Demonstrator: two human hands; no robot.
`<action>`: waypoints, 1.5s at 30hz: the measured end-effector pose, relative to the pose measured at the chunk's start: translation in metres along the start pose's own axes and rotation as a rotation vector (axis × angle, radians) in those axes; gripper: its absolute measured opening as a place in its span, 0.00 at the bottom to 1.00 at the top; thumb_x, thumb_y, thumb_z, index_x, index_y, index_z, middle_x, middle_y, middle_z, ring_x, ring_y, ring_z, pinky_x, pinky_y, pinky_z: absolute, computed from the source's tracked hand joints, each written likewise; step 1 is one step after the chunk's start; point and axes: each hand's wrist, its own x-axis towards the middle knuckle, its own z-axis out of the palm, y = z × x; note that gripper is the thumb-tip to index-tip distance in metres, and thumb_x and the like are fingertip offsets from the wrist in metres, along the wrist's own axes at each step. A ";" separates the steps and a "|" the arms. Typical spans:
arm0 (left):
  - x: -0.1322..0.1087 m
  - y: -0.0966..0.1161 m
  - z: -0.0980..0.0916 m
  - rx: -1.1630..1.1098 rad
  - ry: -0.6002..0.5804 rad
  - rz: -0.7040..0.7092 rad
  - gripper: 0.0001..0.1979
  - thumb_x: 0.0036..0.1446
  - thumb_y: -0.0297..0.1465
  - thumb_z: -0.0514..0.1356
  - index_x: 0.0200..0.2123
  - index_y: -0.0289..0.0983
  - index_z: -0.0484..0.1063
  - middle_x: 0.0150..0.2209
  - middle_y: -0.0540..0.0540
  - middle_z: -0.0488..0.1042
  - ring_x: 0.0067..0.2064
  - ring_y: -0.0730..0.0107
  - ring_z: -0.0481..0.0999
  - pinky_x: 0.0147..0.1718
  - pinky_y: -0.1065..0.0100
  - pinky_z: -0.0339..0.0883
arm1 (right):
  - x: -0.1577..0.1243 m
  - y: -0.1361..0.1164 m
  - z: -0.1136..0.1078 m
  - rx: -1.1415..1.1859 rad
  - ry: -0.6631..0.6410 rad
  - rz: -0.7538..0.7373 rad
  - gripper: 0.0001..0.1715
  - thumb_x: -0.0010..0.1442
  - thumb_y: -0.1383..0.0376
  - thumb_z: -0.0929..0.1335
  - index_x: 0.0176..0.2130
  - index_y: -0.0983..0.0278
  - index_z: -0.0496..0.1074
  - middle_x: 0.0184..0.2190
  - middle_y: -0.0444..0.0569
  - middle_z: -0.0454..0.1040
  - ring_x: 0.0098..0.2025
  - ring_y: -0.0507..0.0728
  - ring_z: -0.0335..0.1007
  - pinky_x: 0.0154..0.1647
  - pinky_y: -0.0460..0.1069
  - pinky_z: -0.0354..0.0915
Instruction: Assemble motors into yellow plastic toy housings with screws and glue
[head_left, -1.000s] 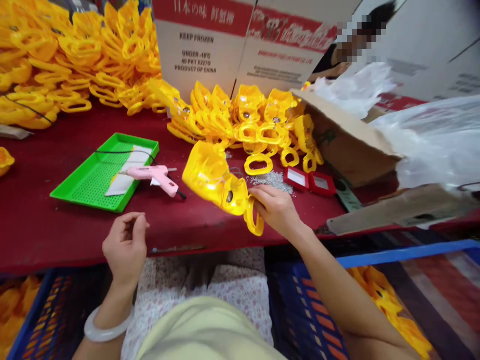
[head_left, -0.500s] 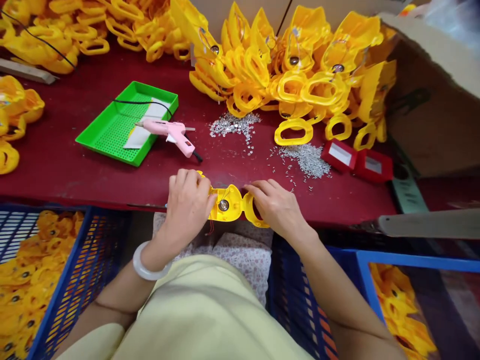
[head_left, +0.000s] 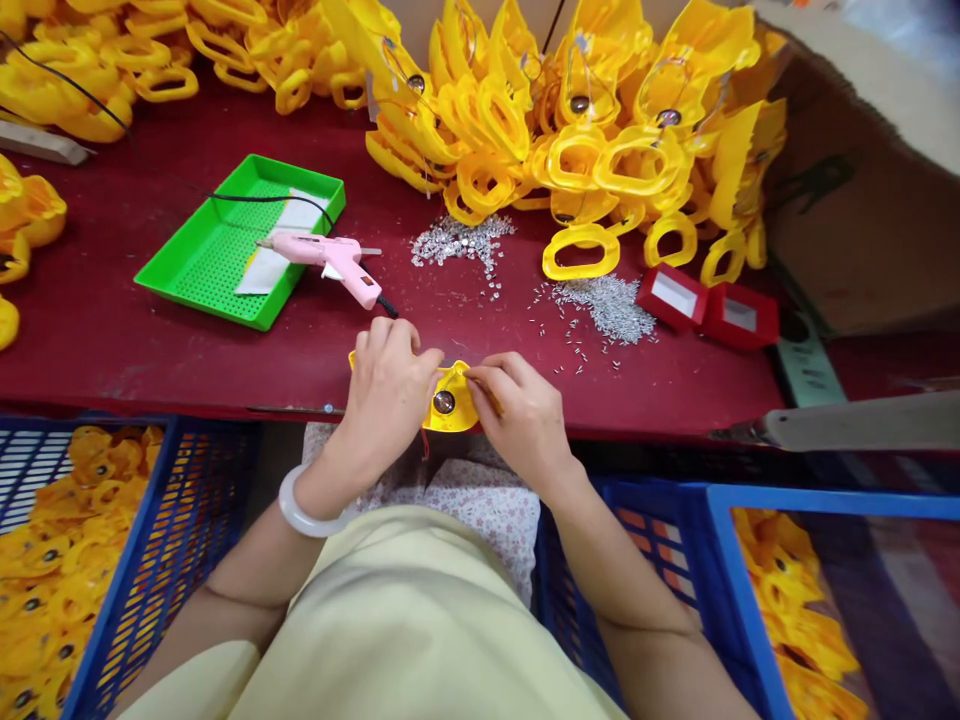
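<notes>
Near the table's front edge I have a yellow plastic shell (head_left: 454, 412), its hollow inside facing up. A round, dark, metal-rimmed disc (head_left: 444, 402) sits in it, and a thin red wire (head_left: 425, 445) hangs below. My left hand (head_left: 390, 385) is closed around the shell's left part and hides much of it. At the right end, my right hand (head_left: 521, 415) has thumb and fingers pinched together at the shell's edge. The ring-shaped end of the shell is mostly hidden behind that hand.
A pink glue gun (head_left: 326, 255) rests across a green tray (head_left: 259, 318). Beyond are small silvery pieces (head_left: 461, 240), metal pins (head_left: 611, 308), red boxes (head_left: 675, 297) and piled yellow shells (head_left: 585, 170). Blue crates (head_left: 169, 520) with yellow parts flank me; a cardboard box (head_left: 847, 220) stands right.
My right hand has moved left and closed in toward the left one, folding over the shell's ring end. My left hand has shifted slightly up and right. The whole view has shifted a little.
</notes>
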 end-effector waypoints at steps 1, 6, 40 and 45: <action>0.001 0.000 0.001 -0.025 0.017 0.018 0.06 0.62 0.29 0.59 0.36 0.37 0.76 0.38 0.41 0.70 0.44 0.55 0.65 0.38 0.59 0.58 | 0.000 -0.002 0.001 0.001 -0.003 -0.006 0.14 0.68 0.64 0.61 0.40 0.64 0.75 0.37 0.52 0.75 0.37 0.54 0.71 0.39 0.49 0.68; -0.007 -0.005 -0.001 -0.274 0.095 0.085 0.10 0.66 0.29 0.53 0.35 0.35 0.73 0.35 0.46 0.75 0.40 0.63 0.71 0.42 0.60 0.60 | -0.004 -0.006 0.001 -0.040 -0.035 -0.030 0.14 0.66 0.57 0.64 0.40 0.64 0.75 0.36 0.51 0.74 0.38 0.55 0.70 0.37 0.50 0.65; -0.036 -0.001 -0.011 -0.738 0.093 -0.057 0.05 0.65 0.29 0.57 0.34 0.37 0.68 0.36 0.49 0.75 0.42 0.69 0.74 0.45 0.62 0.62 | -0.003 -0.029 -0.004 0.524 0.073 0.009 0.11 0.62 0.71 0.68 0.46 0.63 0.72 0.43 0.52 0.74 0.42 0.54 0.73 0.41 0.50 0.72; -0.038 -0.004 -0.010 -0.654 0.103 -0.017 0.05 0.65 0.28 0.57 0.34 0.37 0.68 0.36 0.49 0.76 0.41 0.68 0.74 0.47 0.60 0.60 | -0.001 -0.025 -0.004 0.550 0.006 0.060 0.08 0.62 0.68 0.69 0.43 0.62 0.73 0.39 0.48 0.73 0.37 0.51 0.70 0.40 0.49 0.70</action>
